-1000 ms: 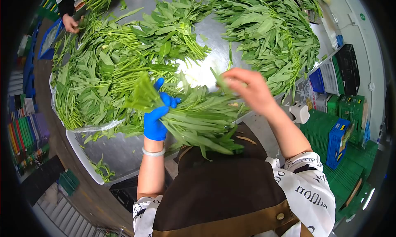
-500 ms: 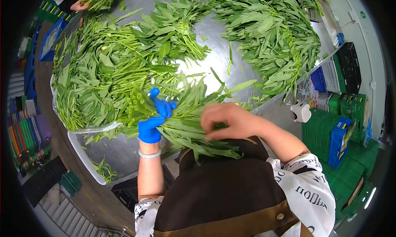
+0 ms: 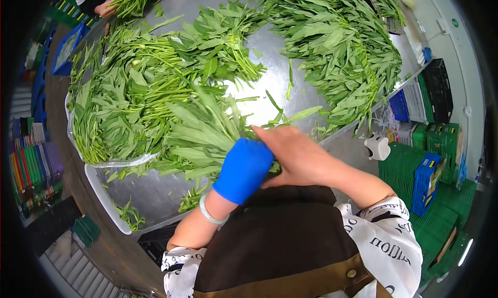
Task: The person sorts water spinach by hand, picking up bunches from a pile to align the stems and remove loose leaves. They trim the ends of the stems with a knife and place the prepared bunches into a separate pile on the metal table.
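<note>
A bunch of leafy water spinach [image 3: 199, 129] is held in front of my apron, its leaves fanning left. My left hand [image 3: 246, 168], in a blue glove, is closed around it, with its back toward me. Bare and curved, my right hand [image 3: 296, 155] presses against the right side of the bunch, touching the glove. Its fingertips and the stem ends are mostly hidden. Beneath the leaves lies a big heap of water spinach [image 3: 122, 103] on the metal table [image 3: 264, 49].
Another large pile of greens [image 3: 337, 54] covers the table's right side. At top left, a co-worker's hand [image 3: 105, 9] holds a bunch. Green crates [image 3: 404, 165] and a blue crate [image 3: 426, 184] stand at right. A white-rimmed tray [image 3: 106, 202] sits at lower left.
The bunch has turned around: stems faced left before, leaves face left now. My left hand has moved right and rotated. My right hand has come from the leaves to the bunch's other end.
</note>
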